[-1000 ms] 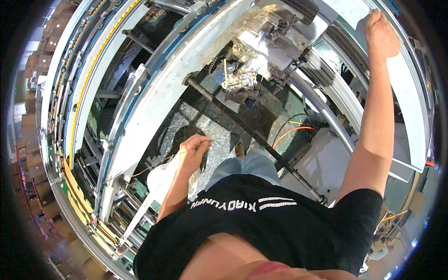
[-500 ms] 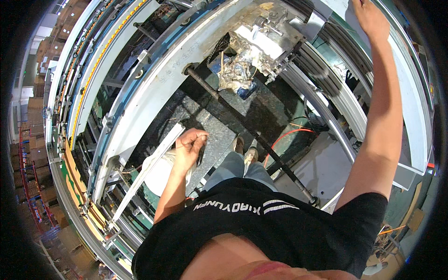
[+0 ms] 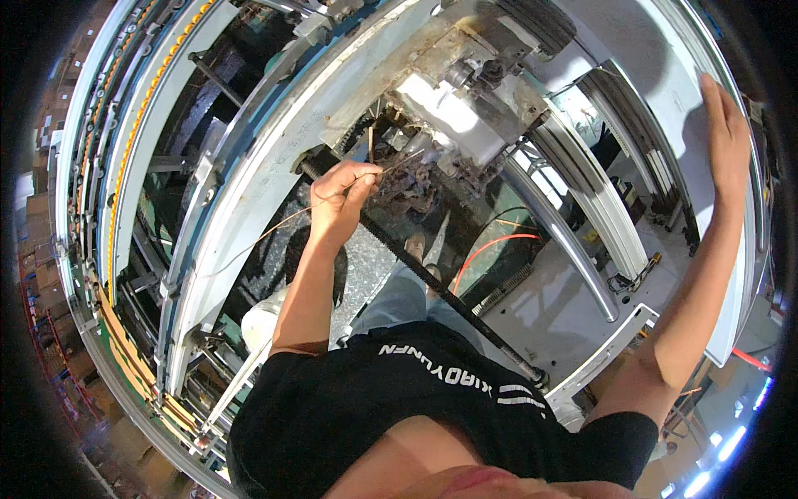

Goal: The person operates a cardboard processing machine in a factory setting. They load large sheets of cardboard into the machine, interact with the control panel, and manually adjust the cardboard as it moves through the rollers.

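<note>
1. The thin wire (image 3: pixel 391 166) now sits pinched in the left hand (image 3: pixel 339 193), fingers clenched around it; its tip pokes into the grimy mechanism (image 3: pixel 432 158); a second ago that hand hung low by the white bucket (image 3: pixel 262 320).
2. The right hand (image 3: pixel 727 137) lies flat, fingers released, on the white machine panel (image 3: pixel 665 91), as before; the probing looks underway.

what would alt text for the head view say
A person's left hand pokes a thin wire into a grimy machine head, while the right hand rests flat on a white metal frame.
</note>
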A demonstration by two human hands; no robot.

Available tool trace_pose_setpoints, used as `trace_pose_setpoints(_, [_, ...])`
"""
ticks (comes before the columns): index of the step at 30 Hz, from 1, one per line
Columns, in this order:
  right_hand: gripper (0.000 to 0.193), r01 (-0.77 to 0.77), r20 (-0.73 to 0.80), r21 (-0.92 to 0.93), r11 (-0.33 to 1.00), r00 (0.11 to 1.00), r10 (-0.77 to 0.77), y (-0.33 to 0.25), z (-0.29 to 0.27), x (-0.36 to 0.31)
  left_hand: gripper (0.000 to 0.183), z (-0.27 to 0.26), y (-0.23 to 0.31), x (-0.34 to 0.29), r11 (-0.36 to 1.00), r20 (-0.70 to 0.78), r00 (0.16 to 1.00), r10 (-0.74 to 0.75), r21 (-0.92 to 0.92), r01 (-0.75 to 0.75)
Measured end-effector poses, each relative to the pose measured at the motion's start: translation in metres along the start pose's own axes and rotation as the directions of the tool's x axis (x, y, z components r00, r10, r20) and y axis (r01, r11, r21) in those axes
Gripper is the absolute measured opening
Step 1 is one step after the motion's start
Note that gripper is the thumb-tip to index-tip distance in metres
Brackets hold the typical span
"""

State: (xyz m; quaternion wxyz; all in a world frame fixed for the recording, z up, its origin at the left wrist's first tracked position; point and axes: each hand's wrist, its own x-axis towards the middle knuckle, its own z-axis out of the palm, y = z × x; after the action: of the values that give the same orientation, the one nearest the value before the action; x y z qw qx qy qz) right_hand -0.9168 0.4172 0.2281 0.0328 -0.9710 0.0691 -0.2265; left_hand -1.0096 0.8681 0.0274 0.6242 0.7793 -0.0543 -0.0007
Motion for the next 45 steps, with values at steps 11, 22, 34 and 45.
trace_pose_setpoints(11, [0.064,0.021,-0.053,-0.040,0.999,0.998,-0.023,-0.001,0.004,-0.002,0.012,0.055,-0.041,0.024,0.994,-0.127,0.990,-0.066,0.080,0.077])
trace_pose_setpoints(22, [0.047,0.332,-0.418,0.054,0.942,0.864,-0.281,-0.023,0.007,-0.023,0.010,0.046,-0.029,-0.162,0.975,-0.120,0.979,0.163,0.172,-0.142])
trace_pose_setpoints(34, [0.033,0.156,0.028,0.522,0.839,0.980,-0.199,-0.018,0.007,-0.553,0.027,0.035,-0.001,-0.316,0.833,0.282,0.929,-0.240,0.551,0.048])
trace_pose_setpoints(45, [0.049,-0.429,0.158,-0.026,0.903,0.890,0.428,0.058,-0.062,-0.815,0.028,0.140,0.035,-0.374,0.757,0.739,0.674,0.014,0.432,-0.490])
